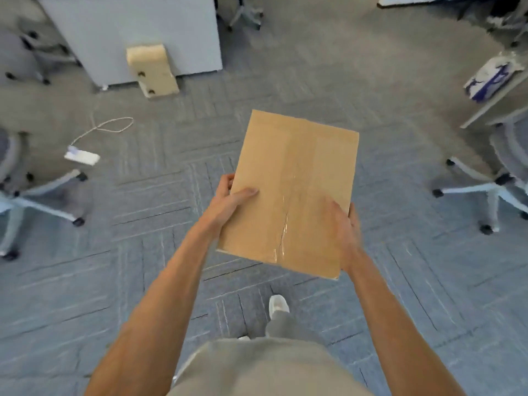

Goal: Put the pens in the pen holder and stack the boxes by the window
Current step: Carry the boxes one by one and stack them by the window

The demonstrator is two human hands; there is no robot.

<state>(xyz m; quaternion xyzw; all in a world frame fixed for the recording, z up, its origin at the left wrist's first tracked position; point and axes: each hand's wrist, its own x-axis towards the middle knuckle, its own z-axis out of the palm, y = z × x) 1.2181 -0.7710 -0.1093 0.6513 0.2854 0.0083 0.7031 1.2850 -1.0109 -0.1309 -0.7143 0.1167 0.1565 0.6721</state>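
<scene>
A flat brown cardboard box, sealed with clear tape down its middle, is held out over the grey carpet at about waist height. My left hand grips its left edge, thumb on top and fingers curled under. My right hand clasps the near right corner, fingers spread over the top. No pens, pen holder or window show in this view.
A white cabinet stands at the back left with a beige foam piece leaning on it. A power strip and its cable lie on the floor. Office chairs flank the path. A desk corner carries a blue-white pack.
</scene>
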